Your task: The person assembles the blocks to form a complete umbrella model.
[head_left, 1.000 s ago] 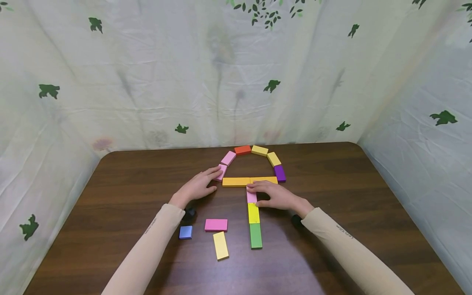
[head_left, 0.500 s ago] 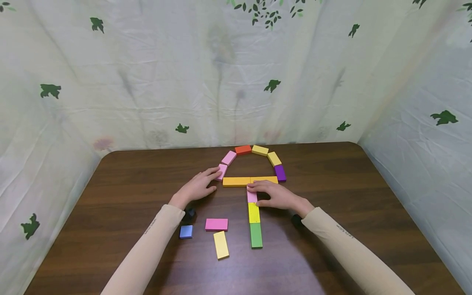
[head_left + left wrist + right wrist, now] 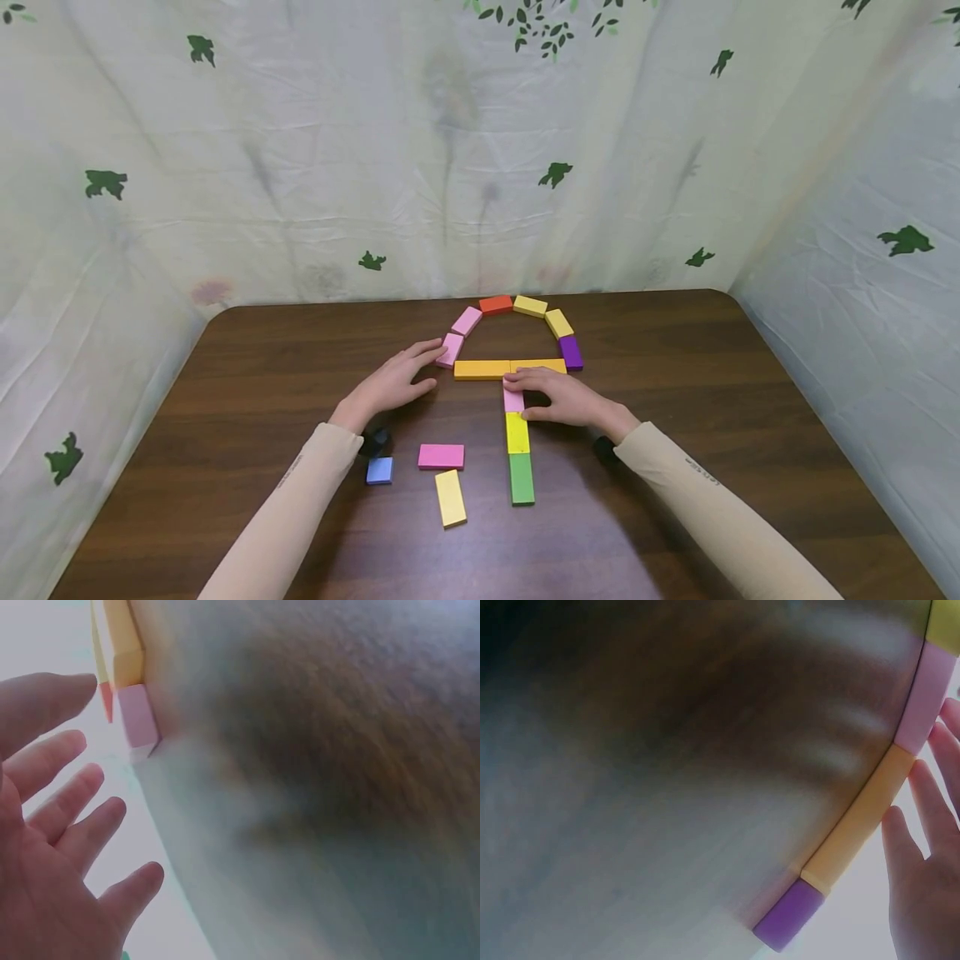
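My left hand [image 3: 386, 385] hovers just left of the lower pink block [image 3: 451, 350] in an arch of blocks, its fingers spread and loosely straight. In the left wrist view no block lies between its fingers [image 3: 90, 836]. My right hand [image 3: 566, 396] rests with extended fingers by the light pink block [image 3: 513, 398] at the top of a straight column and the orange block [image 3: 538, 364] above it. Its thumb is at the yellow block [image 3: 517, 433]. A green block [image 3: 521, 479] ends the column. Beside the first orange block lies another orange block [image 3: 482, 370].
The arch continues through an upper pink block [image 3: 467, 321], a red one [image 3: 496, 305], two pale yellow ones and a purple block [image 3: 571, 353]. Loose blocks lie nearer: blue [image 3: 379, 471], bright pink [image 3: 441, 457], pale yellow [image 3: 451, 498]. A curtain [image 3: 337, 167] hangs behind the table.
My left hand has drawn back slightly to the left, away from the lower pink block. The right hand and the blocks stay where they were.
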`<action>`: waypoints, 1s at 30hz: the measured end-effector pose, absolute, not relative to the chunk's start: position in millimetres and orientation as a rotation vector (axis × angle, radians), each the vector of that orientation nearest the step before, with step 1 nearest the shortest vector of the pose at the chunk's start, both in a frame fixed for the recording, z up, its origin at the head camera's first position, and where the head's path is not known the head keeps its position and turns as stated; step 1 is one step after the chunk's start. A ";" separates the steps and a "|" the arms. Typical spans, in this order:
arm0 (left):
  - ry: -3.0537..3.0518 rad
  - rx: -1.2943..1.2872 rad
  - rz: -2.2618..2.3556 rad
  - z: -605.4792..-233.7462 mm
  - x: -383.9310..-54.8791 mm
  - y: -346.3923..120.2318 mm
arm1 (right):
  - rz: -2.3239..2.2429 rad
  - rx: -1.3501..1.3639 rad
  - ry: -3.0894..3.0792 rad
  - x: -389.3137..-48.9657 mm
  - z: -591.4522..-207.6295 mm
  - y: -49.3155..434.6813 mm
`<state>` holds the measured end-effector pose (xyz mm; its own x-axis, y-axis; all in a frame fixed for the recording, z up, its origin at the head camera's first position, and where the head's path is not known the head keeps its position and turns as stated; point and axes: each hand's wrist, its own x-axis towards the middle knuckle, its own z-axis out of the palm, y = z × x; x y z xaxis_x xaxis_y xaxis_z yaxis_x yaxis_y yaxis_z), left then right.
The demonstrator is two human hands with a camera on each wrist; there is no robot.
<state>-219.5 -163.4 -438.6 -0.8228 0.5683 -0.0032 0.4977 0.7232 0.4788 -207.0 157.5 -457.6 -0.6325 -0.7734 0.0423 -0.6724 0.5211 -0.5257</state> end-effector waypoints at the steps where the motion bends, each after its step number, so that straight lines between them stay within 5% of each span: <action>1: 2.777 0.878 0.717 -437.0 -217.4 -164.7 | -0.755 -1.232 2.564 -206.8 -457.4 157.6; 30: 2.580 1.193 0.746 -439.4 -131.8 -170.9 | -0.761 -1.198 2.566 -205.4 -455.5 157.5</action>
<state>-131.8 -170.9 -439.4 -0.6532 0.7567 0.0273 0.6546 0.5462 0.5227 -205.4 157.5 -455.5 -0.6480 -0.7611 0.0283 -0.6535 0.5365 -0.5339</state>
